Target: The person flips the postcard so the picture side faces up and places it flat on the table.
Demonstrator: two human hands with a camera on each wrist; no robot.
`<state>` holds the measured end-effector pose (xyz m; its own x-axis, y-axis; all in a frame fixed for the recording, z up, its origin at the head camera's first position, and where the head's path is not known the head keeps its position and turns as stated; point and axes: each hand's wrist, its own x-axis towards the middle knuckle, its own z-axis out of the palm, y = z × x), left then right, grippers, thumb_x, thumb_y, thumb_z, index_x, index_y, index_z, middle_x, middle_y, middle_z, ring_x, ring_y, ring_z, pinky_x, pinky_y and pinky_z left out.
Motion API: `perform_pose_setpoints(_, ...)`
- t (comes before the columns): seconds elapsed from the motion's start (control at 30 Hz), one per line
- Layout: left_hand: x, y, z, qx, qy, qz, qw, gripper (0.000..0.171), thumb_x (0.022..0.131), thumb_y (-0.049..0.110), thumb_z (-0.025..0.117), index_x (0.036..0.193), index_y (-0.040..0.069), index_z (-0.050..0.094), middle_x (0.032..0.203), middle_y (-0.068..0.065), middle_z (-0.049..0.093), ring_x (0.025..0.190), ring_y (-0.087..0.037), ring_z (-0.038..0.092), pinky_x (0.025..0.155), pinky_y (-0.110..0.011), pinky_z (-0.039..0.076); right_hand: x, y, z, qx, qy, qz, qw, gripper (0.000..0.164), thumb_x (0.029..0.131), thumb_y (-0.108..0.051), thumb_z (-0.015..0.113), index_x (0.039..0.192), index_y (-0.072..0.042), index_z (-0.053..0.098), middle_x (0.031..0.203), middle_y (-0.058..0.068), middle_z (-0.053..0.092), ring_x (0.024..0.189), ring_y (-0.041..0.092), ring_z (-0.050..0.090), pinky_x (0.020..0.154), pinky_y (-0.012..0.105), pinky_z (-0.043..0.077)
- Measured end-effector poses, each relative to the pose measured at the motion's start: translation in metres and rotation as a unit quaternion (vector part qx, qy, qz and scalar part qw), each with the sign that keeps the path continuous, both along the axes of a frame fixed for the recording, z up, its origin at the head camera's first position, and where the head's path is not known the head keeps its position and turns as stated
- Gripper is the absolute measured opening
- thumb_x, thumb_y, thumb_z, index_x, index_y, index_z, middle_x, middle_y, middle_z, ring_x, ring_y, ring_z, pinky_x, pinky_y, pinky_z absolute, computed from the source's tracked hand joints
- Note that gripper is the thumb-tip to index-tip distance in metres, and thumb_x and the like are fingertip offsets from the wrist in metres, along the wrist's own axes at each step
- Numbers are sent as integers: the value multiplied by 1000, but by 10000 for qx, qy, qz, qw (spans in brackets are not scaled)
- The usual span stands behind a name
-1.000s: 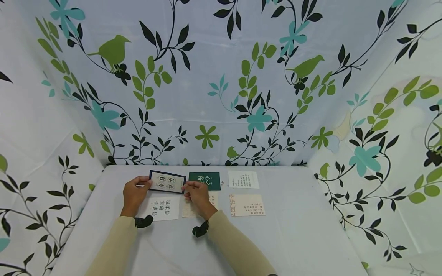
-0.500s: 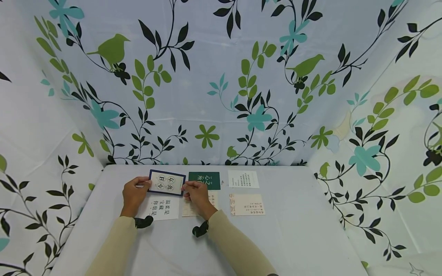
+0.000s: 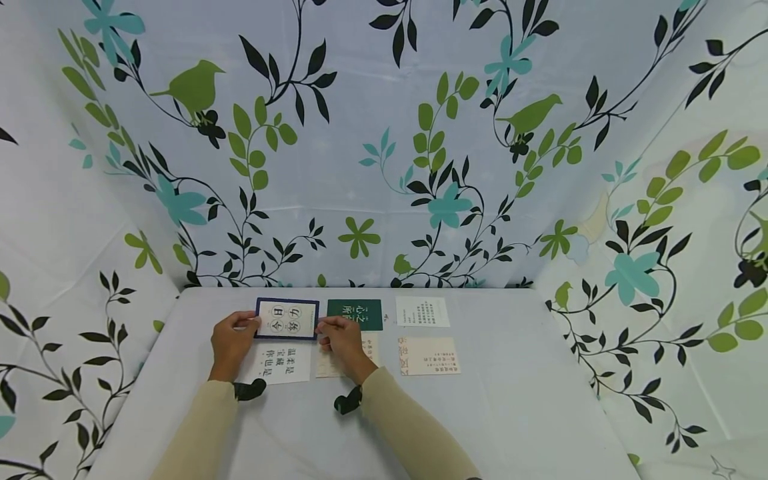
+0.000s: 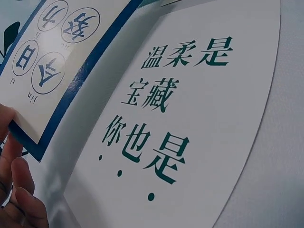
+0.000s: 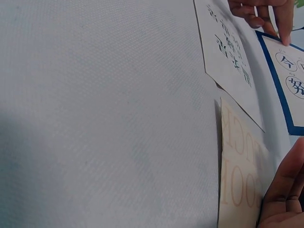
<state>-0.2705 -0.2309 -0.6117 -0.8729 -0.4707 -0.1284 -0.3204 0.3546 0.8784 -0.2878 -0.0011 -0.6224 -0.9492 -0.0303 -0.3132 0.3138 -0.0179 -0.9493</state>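
Left hand (image 3: 231, 337) and right hand (image 3: 340, 335) forward, fingers pinching blue-bordered card (image 3: 287, 318) ends, above table (image 3: 528, 373)

Long beige sleeves (image 3: 402, 427) cover both forearms to the wrists; a small black camera mount (image 3: 349, 402) sits under each wrist.
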Motion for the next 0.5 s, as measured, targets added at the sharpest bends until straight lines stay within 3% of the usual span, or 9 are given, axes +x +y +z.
perform_pose_setpoints(0.23,2,-1,-7,-126,14,239,9996,38,109,33,57,130,4,71,121,-17,67,114,-29,55,92,-38,39,0,1,-3,-82,64,-30,9999,11,101,-17,73,107,-19,81,98,3,78,73,13,67,66,24,57)
perform_pose_setpoints(0.5,1,1,-6,-207,101,187,9996,32,107,27,60,128,6,72,116,-15,68,104,-25,58,84,-33,42,-1,2,-2,-145,35,-47,9999,10,100,-16,73,107,-16,81,98,5,79,74,13,68,65,23,58)
